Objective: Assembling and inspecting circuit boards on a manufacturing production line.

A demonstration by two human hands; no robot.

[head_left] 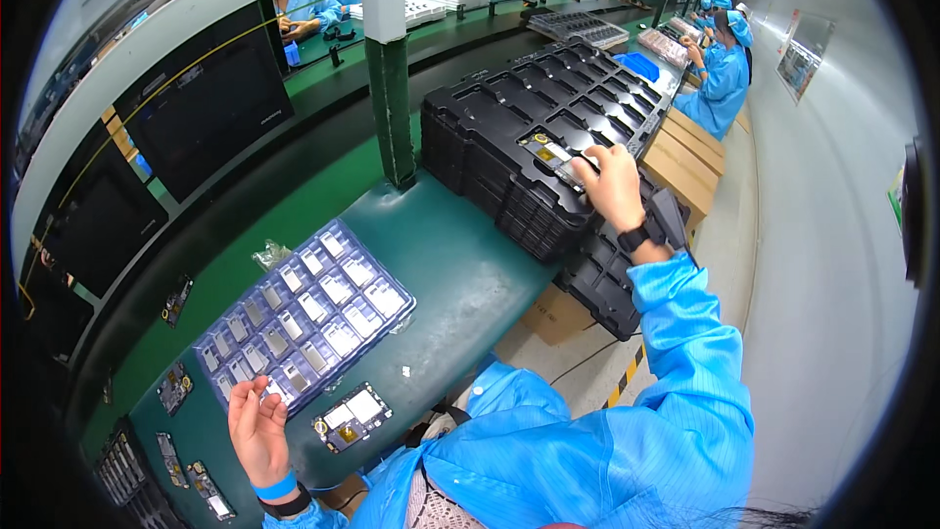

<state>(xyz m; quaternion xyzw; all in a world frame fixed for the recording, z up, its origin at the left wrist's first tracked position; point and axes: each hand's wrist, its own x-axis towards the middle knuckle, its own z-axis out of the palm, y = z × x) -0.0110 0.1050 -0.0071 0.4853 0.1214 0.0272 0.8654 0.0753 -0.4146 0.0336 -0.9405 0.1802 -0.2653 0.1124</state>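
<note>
Blue sleeve [681, 333] outstretched, right hand [615, 188] at board [548, 150]

I watch remotely through one fisheye camera worn on the person's head, tipped down and forward over the bench [470, 279], with the wearer's torso [568, 460] at the bottom of the frame. It sits close enough to take in the left hand [259, 436] at lower left and the right hand [614, 186] right of centre. Beyond, I see far along the aisle to co-workers [720, 83] at upper right, the wall [842, 225] bowing down the right side.
</note>
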